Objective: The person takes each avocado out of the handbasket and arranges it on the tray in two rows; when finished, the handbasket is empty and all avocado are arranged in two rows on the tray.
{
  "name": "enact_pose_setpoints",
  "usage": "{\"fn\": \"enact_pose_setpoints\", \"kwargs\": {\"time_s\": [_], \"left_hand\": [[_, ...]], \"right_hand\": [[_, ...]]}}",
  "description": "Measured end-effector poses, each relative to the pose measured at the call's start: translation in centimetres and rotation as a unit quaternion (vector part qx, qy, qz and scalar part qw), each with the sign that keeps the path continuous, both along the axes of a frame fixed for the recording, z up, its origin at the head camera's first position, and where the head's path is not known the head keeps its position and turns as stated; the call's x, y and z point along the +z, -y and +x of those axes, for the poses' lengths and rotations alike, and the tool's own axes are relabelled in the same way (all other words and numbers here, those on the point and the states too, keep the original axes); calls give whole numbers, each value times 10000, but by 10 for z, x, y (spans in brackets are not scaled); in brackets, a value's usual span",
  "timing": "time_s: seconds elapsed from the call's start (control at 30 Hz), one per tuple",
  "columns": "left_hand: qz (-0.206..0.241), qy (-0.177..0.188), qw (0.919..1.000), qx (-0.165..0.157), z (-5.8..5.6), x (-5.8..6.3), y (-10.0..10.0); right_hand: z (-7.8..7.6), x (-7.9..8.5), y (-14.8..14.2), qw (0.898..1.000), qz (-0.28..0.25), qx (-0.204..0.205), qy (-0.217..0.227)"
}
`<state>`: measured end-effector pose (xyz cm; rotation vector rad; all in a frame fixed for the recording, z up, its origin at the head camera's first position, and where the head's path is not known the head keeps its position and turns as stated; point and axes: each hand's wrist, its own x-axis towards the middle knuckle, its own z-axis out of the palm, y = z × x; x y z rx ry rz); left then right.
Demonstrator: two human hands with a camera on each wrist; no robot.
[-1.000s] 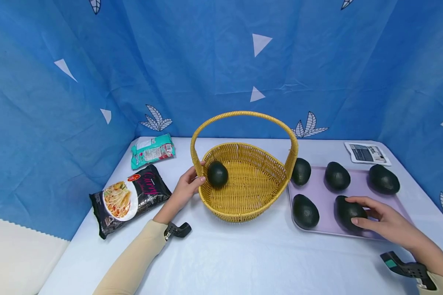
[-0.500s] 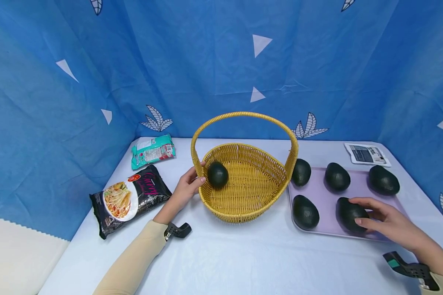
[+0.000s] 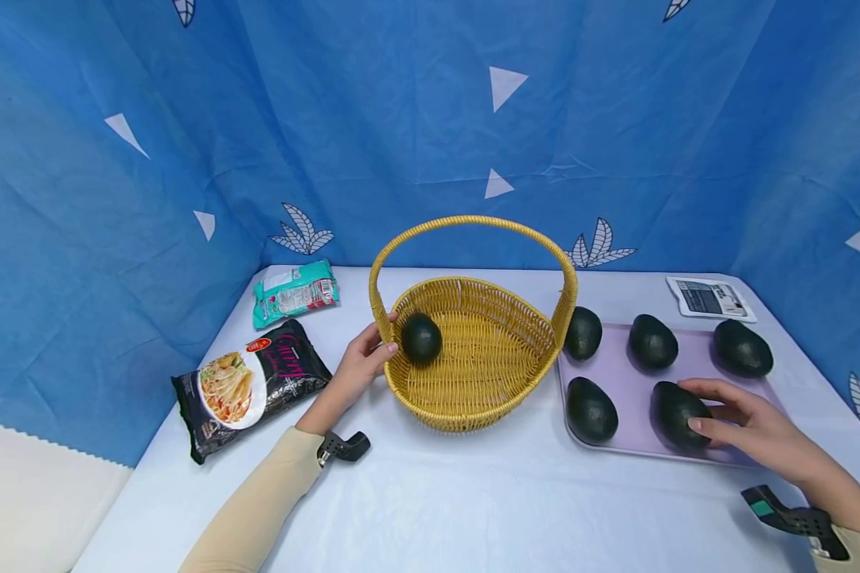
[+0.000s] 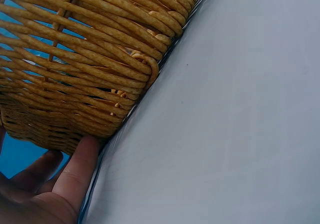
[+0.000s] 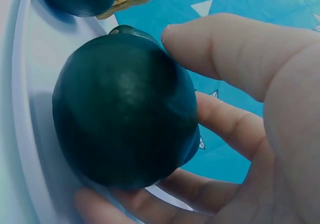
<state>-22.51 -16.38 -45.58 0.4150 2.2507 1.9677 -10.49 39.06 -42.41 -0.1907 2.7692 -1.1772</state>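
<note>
My left hand [image 3: 365,356] holds the left end of a yellow woven basket [image 3: 466,418], thumb in front and fingers behind near the foot of its hoop handle. In the left wrist view the thumb [image 4: 80,171] presses the wicker wall [image 4: 100,59] low down. One dark green avocado [image 3: 421,338] lies at the basket's left inside. To the right, my right hand [image 3: 748,426] grips another avocado [image 3: 677,414] at the front of a lilac tray [image 3: 619,342]. In the right wrist view its thumb and fingers go round the avocado [image 5: 122,109], whose far side is hidden.
Several other avocados lie on the tray, one [image 3: 592,410] at its front left and one [image 3: 742,348] at its back right. A black noodle packet [image 3: 254,386] and a teal packet [image 3: 296,294] lie on the left. A white pouch [image 3: 711,298] sits behind the tray.
My right hand and the avocado it grips have shifted very slightly to the right on the tray. The left hand and basket stay in place.
</note>
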Motion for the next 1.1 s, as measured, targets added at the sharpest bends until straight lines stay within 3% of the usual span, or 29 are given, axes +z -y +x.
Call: {"fn": "enact_pose_setpoints", "kwargs": {"time_s": [0.37,0.73,0.9,1.1], "left_hand": [[-2,4,10000,9,1,2,2],[47,-9,9999,-123,0,1,-2],[84,9,9999,-120,1,2,-3],[103,61,9999,-62,1,2,-1]], "right_hand": [[0,0,0,9998,-104,20,-139],[2,5,-4,9987,290,-165,-395],[-1,20,-2,9967,294,-125,-739],[-12,47,19,9899,146,354,-1366]]}}
